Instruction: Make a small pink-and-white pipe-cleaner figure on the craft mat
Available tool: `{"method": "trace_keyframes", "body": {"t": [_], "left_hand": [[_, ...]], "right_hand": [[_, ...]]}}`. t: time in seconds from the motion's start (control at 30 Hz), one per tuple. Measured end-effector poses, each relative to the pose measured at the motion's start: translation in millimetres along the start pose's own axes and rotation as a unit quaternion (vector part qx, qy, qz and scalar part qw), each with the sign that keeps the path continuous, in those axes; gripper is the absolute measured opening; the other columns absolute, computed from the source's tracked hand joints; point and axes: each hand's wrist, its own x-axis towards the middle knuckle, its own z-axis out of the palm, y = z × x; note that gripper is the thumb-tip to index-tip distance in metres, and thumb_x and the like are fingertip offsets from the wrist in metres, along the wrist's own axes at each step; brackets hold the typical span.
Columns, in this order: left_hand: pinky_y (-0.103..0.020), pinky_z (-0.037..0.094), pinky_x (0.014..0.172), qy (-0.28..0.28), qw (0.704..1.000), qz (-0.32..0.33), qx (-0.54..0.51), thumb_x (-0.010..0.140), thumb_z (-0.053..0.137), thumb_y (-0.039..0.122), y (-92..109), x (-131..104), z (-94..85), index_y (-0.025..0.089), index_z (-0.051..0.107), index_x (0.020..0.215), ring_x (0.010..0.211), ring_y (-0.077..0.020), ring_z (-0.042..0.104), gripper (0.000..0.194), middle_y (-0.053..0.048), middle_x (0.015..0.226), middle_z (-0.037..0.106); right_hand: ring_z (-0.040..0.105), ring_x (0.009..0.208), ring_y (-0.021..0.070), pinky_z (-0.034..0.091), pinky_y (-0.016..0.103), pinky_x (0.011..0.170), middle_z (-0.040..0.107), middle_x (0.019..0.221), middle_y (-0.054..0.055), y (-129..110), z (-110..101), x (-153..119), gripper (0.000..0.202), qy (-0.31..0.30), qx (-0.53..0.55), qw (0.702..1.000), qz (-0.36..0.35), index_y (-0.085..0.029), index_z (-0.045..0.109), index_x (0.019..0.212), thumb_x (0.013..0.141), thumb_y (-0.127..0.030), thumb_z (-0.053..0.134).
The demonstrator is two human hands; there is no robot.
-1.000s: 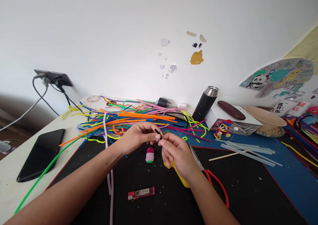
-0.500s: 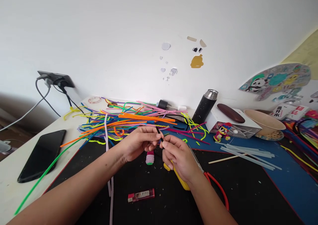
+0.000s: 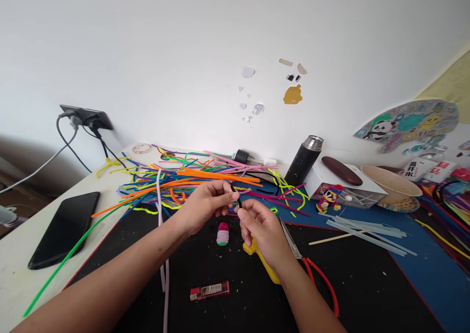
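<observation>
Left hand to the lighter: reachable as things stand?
Probably yes: the lighter lies uncovered on the black mat, with only the pink-and-lilac roll seemingly in between. But the left hand pinches a black strip, so it would likely let go first.

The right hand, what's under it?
Below the right hand, part of a yellow thing shows on the black mat. The hand hides some, so its full shape can't be seen.

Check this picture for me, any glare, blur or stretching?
Head view: a bright glint on the flask's metal cap; head view: left hand and right hand look fairly sharp, but the black strip is too small to judge its texture; head view: wide-angle stretching seems to grow toward the edges.
</observation>
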Motion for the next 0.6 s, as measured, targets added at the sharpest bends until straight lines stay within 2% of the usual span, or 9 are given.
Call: {"method": "trace_keyframes", "body": {"t": [0.1,0.23,0.37,0.47,0.6], "left_hand": [[-0.02,0.039,0.051,0.007,1.0,0.014,0.003,0.069,0.094,0.039,-1.3,-0.3,0.6,0.016,0.064,0.074,0.051,-0.0063,0.05,0.039,0.005,0.064,0.06],[-0.02,0.036,0.049,0.008,0.999,0.01,0.032,0.071,0.093,0.043,-0.9,0.7,-1.1,0.016,0.064,0.075,0.051,-0.0073,0.051,0.04,0.005,0.06,0.058],[-0.019,0.033,0.048,0.012,0.999,0.004,0.047,0.071,0.092,0.046,2.1,1.7,-4.3,0.016,0.062,0.075,0.05,-0.0076,0.051,0.042,0.005,0.057,0.057],[-0.018,0.03,0.045,-0.002,0.999,-0.037,0.004,0.068,0.094,0.043,4.0,1.9,-6.0,0.015,0.062,0.073,0.048,-0.0069,0.049,0.042,0.004,0.055,0.058],[-0.019,0.019,0.04,-0.036,0.99,-0.112,-0.08,0.064,0.094,0.043,3.8,2.6,-6.7,0.014,0.062,0.069,0.042,-0.0041,0.039,0.043,0.006,0.052,0.051]], "right_hand": [[0.042,0.041,0.0085,0.033,0.022,0.043,0.049,0.055,-0.009,0.2,1.8,-0.8,0.039,0.02,-0.056,0.998,-0.018,-0.02,0.061,0.092,0.091,-0.058,0.071],[0.044,0.045,0.0103,0.035,0.024,0.045,0.049,0.058,-0.007,1.6,2.7,-1.4,0.038,0.063,-0.128,0.989,-0.047,-0.02,0.063,0.091,0.094,-0.057,0.067],[0.042,0.045,0.0109,0.034,0.024,0.045,0.046,0.055,-0.008,2.3,0.4,-1.4,0.036,0.067,-0.15,0.985,-0.061,-0.021,0.064,0.088,0.096,-0.057,0.064],[0.04,0.044,0.0106,0.033,0.024,0.045,0.044,0.052,-0.008,1.0,-1.0,-1.6,0.035,0.061,-0.167,0.982,-0.065,-0.021,0.066,0.089,0.098,-0.054,0.062],[0.04,0.043,0.0104,0.032,0.024,0.045,0.043,0.051,-0.009,-0.7,-1.0,-2.3,0.034,0.044,-0.172,0.982,-0.059,-0.021,0.068,0.092,0.099,-0.053,0.06]]}}
